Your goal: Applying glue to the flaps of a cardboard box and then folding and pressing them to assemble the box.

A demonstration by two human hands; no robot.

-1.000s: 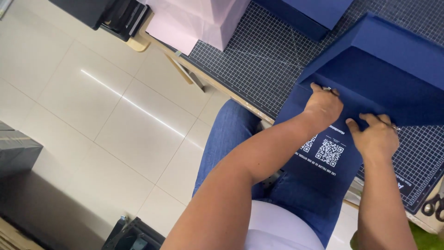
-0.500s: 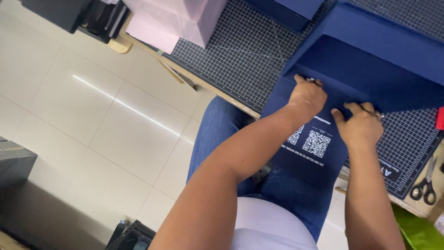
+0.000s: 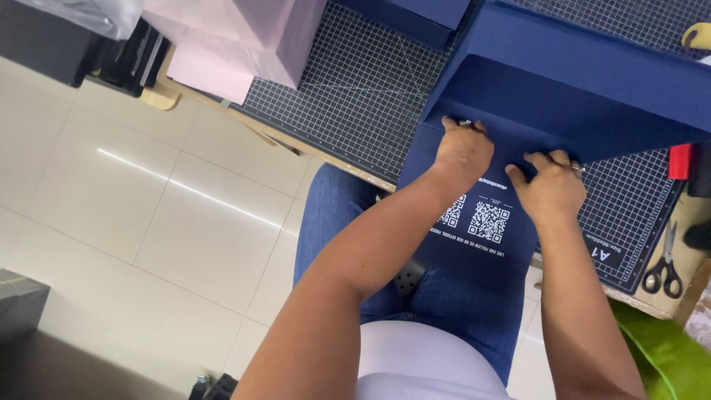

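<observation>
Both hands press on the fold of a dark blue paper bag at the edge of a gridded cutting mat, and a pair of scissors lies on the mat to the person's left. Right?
Not quite. The head view shows the scissors to the person's right, off the cutting mat. The left hand and right hand do press the blue bag.

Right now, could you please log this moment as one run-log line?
left hand: pressing navy paper bag | right hand: pressing same bag | surface: gridded cutting mat | nearby: scissors
</observation>
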